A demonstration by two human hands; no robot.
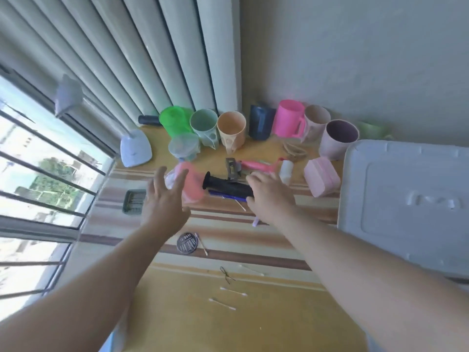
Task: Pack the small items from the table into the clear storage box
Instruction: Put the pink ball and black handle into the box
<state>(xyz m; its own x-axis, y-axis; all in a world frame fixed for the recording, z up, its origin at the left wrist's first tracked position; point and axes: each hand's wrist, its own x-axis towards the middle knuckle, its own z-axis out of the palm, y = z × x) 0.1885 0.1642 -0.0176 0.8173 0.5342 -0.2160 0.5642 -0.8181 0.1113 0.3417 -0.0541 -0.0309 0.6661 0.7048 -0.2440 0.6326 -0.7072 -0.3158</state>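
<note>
The storage box (406, 199) stands at the right with its pale lid on. My left hand (165, 199) hovers open, fingers spread, just in front of a pink plastic-wrapped item (193, 186). My right hand (269, 194) is open above the near end of a black rubber handlebar grip (228, 185) and a blue pen (228, 196). Behind them lie a grey hair clip (233, 167), a pink tool (256, 165), a white spool (286, 170) and a pink case (321, 177). Nearer me lie a round needle case (187, 243) and cotton swabs (233, 292).
A row of plastic cups (231, 130) and a pink mug (290, 118) lines the back by the wall. A white desk lamp (135, 151) stands at the left by the barred window. A small grey tray (134, 201) sits near the left edge. Rubber bands (294, 148) lie behind.
</note>
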